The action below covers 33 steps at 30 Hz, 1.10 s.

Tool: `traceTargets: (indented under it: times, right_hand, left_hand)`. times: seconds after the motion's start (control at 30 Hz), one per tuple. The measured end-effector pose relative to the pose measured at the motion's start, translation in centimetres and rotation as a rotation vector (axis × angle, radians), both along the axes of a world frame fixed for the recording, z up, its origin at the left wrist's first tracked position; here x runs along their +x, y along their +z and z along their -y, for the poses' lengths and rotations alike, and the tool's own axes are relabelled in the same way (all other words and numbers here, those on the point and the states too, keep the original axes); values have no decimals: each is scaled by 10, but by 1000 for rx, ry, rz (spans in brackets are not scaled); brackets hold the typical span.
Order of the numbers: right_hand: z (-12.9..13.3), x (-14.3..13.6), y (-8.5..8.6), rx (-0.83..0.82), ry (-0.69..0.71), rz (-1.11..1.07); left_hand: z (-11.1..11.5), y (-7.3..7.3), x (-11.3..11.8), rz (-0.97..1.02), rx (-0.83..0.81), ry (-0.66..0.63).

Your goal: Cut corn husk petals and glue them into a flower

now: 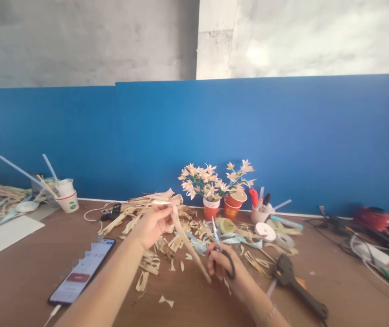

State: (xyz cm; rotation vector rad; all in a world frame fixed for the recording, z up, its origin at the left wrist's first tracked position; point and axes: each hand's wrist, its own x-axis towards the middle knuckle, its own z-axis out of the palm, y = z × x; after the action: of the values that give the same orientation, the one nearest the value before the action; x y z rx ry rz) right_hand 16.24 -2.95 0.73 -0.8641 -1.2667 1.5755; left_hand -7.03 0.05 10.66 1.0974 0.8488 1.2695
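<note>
My left hand [155,225] pinches the upper end of a long pale strip [189,245] that looks like dried husk. From those fingers the strip hangs down to the right, its lower end near my right hand [223,263]. My right hand is closed around the dark handles of a pair of scissors [216,232], whose blades point up and stand slightly apart. Cut husk scraps [150,262] lie on the table below and between the hands. A small bow-shaped piece [166,301] rests near the front.
Husk flowers [206,179] stand in red paper cups [211,210] at the back. A glue gun [296,286] lies at right, near tape rolls [266,231]. A phone [83,272] lies at left. Cables [354,245] tangle at far right, before a blue partition [266,136].
</note>
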Motion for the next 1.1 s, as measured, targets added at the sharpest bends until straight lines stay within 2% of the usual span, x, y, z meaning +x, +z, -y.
traceTargets:
  times: [0.1, 0.17, 0.23, 0.43, 0.57, 0.67, 0.77, 0.83, 0.93, 1.0, 1.1]
  right_hand:
    - [4, -1, 1, -86, 123, -124]
    - [4, 0, 1, -134, 167, -153]
    - [2, 2, 1, -128, 137, -140]
    - [-10, 4, -3, 26, -171, 120]
    - [-16, 8, -7, 97, -226, 199]
    - [-19, 14, -8, 98, -266, 244]
    - [-21, 19, -6, 101, -278, 260]
    - [-22, 21, -4, 99, -275, 280]
    - [-21, 22, -1, 87, -251, 322]
    - [-21, 23, 0, 88, -238, 329]
    - [-22, 24, -3, 88, -241, 294]
  left_hand:
    - [-1, -30, 34, 213, -60, -36]
    - [0, -49, 49, 230, -16, -85]
    - [2, -61, 55, 231, 40, -130]
    - [3, -80, 47, 273, 12, -188]
    - [1, -84, 39, 237, -73, -289]
    - [-1, -86, 35, 28, -131, -386]
    - [-2, -89, 36, -345, -89, -395]
    - [-1, -89, 40, -609, 13, -322]
    - [4, -88, 50, -909, 244, -130]
    - [7, -85, 55, -1010, 352, -48]
    - [8, -81, 58, -1049, 405, -22]
